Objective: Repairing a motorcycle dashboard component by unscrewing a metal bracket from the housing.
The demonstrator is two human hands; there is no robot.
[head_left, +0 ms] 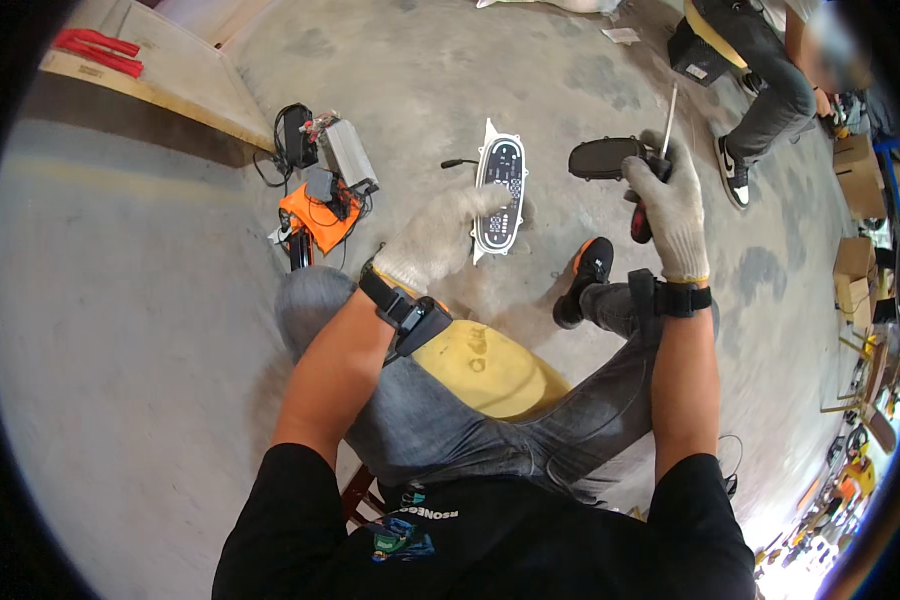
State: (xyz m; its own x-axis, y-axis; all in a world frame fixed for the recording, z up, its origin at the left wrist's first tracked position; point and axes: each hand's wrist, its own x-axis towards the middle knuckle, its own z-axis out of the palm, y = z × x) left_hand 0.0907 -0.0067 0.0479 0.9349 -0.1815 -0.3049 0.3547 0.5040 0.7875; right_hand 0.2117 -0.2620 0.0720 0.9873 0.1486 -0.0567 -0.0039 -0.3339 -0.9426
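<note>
- Left hand (435,240), gloved, has its grip closed on the lower edge of the panel (500,190), which is held upright above the floor (170,350).
- Right hand (670,205) has its grip shut around a screwdriver (655,175), shaft pointing to 12 o'clock.
- A dark cover (602,158) sits at the panel's 3 o'clock, beside the right hand.
- Advice: steady the panel firmly; seat the tip squarely before turning.

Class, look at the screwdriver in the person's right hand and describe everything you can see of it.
The screwdriver has a thin, straight, silvery metal shaft and a handle that looks red and black, probably plastic or rubber. It stands nearly upright, shaft pointing up and leaning slightly right; the tip touches nothing visible. The right hand, in a pale knitted glove, is closed round the handle, hiding most of it; only the red lower end shows beneath the fist. It is held above the concrete floor, just right of a dark oval cover.
</note>
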